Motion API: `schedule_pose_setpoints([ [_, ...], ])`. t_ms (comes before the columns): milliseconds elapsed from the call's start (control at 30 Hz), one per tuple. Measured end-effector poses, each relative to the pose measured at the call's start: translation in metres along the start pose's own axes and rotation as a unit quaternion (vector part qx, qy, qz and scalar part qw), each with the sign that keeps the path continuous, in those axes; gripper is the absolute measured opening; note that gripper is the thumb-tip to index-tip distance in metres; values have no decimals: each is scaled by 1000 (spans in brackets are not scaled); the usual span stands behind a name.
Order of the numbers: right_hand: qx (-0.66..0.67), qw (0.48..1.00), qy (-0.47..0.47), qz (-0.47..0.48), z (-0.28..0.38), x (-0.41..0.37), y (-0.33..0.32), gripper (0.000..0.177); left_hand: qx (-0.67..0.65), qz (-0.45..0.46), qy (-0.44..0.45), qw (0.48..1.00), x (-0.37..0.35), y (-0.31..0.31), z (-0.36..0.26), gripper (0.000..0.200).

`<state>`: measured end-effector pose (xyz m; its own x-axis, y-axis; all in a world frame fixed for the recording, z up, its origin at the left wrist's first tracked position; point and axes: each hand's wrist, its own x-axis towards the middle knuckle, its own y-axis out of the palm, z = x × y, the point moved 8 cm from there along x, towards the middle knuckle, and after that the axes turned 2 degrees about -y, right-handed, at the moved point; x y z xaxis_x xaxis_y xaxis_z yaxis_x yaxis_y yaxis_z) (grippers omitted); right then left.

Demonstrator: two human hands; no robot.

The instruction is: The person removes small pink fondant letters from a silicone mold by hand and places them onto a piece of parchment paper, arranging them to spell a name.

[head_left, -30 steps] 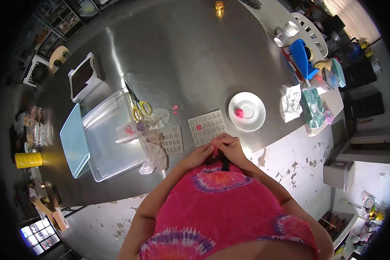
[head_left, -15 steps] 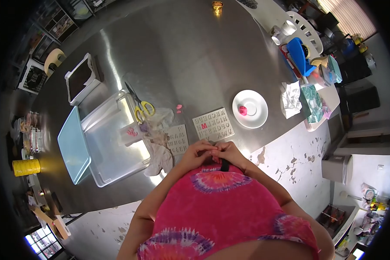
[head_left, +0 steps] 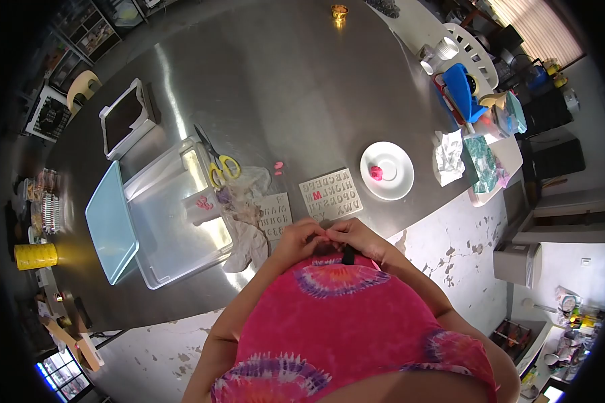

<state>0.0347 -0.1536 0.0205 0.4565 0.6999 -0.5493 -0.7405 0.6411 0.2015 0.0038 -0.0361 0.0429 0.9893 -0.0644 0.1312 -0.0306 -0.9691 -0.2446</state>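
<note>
My left hand (head_left: 302,240) and my right hand (head_left: 359,236) meet at the table's near edge, in front of my pink top. Their fingers are pinched together at the tips; whatever lies between them is too small to make out. Just beyond them lies a pale letter mould (head_left: 343,191) with a pink piece (head_left: 317,196) filling one letter. A second letter mould (head_left: 275,209) sits to its left, partly covered by crumpled plastic. On the right, a white saucer (head_left: 402,176) bears a pink lump (head_left: 376,174). Small pink bits (head_left: 278,165) rest on the metal.
Scissors with yellow handles (head_left: 225,170) lie beside a clear plastic container (head_left: 175,258) and its blue lid (head_left: 112,225). Crumpled plastic wrap (head_left: 249,248) is left of my hands. A white tray (head_left: 124,134) stands farther back. Foil packaging (head_left: 448,158) is right of the saucer.
My hands stay together at the table edge; their fingers have shifted slightly, and the right hand has turned a little. The view has moved slightly. Moulds and saucer stay put.
</note>
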Motion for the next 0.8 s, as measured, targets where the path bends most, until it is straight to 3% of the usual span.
schedule_pose_setpoints([
  [133, 15, 999, 5, -30, 4, -4, -2, 20, -14, 11, -8, 1000, -1, 2, 1, 12],
  [533, 40, 997, -5, -63, -7, -13, -7, 15, 49, 26, 96, 994, 1, 7, -23, 13],
  [633, 16, 998, -10, -54, -10, -14, -10, 18, 49, 5, 79, 996, 7, 9, -19, 12],
  [700, -113, 988, -32, -101, -11, -14, -17, 25, 71, 8, 67, 995, 9, 12, -17, 13],
  [800, -194, 968, -40, -154, -14, -8, -28, 29, 143, 4, 64, 988, 15, 14, -16, 15],
])
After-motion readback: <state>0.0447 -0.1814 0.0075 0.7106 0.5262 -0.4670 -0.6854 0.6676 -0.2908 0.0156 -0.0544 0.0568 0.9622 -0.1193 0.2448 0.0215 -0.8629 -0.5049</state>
